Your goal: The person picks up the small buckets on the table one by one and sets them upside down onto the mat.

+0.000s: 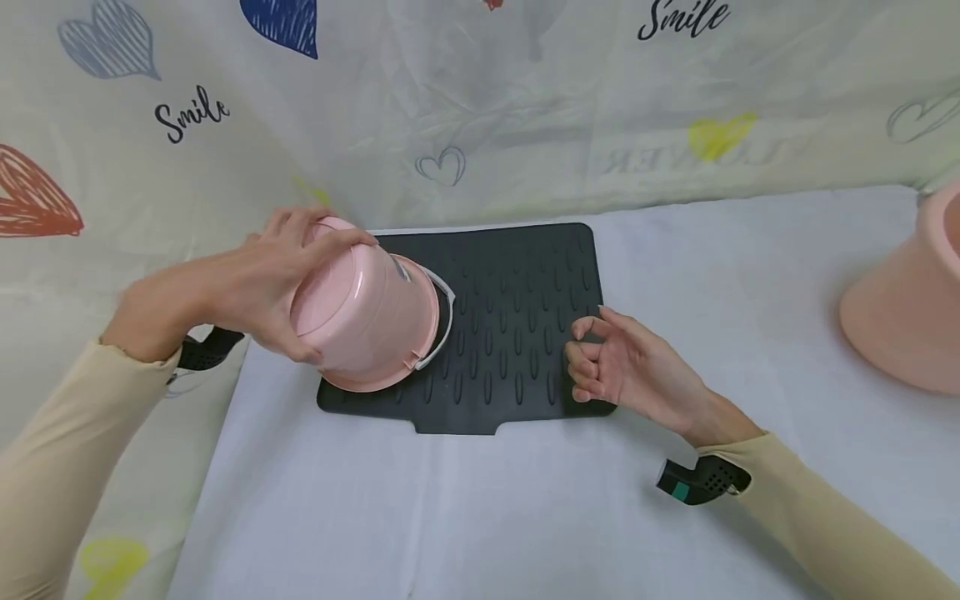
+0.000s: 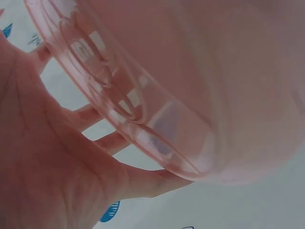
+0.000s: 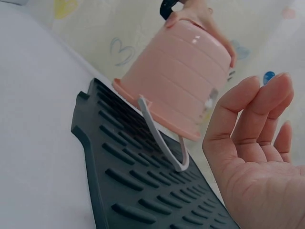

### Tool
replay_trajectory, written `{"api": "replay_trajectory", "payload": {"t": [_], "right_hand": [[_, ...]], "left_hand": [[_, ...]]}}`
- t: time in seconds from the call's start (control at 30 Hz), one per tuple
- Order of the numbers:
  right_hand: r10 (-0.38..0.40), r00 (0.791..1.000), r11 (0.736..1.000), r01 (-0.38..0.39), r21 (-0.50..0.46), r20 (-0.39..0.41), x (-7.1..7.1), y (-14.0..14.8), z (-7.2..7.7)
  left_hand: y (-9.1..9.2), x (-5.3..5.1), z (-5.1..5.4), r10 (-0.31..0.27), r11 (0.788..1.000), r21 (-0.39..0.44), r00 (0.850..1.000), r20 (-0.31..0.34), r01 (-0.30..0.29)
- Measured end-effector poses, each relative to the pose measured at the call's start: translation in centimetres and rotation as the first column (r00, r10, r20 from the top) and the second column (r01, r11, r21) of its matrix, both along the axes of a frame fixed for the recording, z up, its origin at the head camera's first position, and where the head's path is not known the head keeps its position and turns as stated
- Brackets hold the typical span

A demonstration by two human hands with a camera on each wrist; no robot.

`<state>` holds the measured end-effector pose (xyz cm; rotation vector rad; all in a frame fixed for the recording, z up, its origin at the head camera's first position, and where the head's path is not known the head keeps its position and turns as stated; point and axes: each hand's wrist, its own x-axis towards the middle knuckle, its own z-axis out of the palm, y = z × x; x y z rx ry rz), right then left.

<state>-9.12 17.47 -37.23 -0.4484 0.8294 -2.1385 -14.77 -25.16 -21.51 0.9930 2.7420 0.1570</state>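
My left hand (image 1: 281,279) grips a small pink bucket (image 1: 378,304) round its base. The bucket is tipped over, its mouth facing right and down over a black ridged mat (image 1: 517,333). A pale handle (image 3: 159,136) hangs from its rim toward the mat. In the left wrist view, the fingers and thumb spread round the edge of the bucket's underside. The inside of the bucket is hidden. Over the mat's right edge is my right hand (image 1: 637,367), fingers loosely curled and holding nothing.
At the far right stands a larger pink container (image 1: 900,317), cut off by the frame. A white cloth (image 1: 525,508) covers the table. Behind it hangs a pale sheet (image 1: 360,108) printed with hearts and words.
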Motion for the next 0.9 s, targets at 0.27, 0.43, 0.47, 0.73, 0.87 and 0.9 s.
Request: {"api": "replay_trajectory", "payload": {"t": [0.27, 0.43, 0.47, 0.73, 0.87, 0.9], "right_hand": [[0.020, 0.999, 0.998, -0.018, 0.056, -0.039, 0.1, -0.2, 0.2], [0.028, 0.998, 0.995, -0.022, 0.100, -0.062, 0.1, -0.3, 0.4], [0.028, 0.998, 0.994, -0.021, 0.105, -0.064, 0.2, -0.3, 0.3], [0.026, 0.996, 0.993, -0.015, 0.118, -0.088, 0.3, 0.0, 0.2], [0.042, 0.995, 0.994, -0.033, 0.101, -0.091, 0.3, 0.1, 0.2], [0.045, 0.995, 0.995, -0.036, 0.096, -0.090, 0.4, 0.2, 0.2]], "left_hand": [[0.4, -1.9, -1.3, -0.007, 0.999, -0.040, 0.994, 0.110, 0.012], [0.3, -2.9, -2.0, 0.011, 0.998, -0.061, 0.986, 0.163, -0.001], [0.2, -3.1, -2.1, 0.023, 0.998, -0.066, 0.985, 0.173, -0.012], [0.1, -4.3, -1.6, 0.085, 0.996, -0.051, 0.973, 0.217, -0.076], [0.0, -4.5, -1.6, 0.123, 0.992, -0.062, 0.968, 0.218, -0.112], [0.0, -4.5, -1.6, 0.136, 0.990, -0.065, 0.967, 0.214, -0.125]]}}
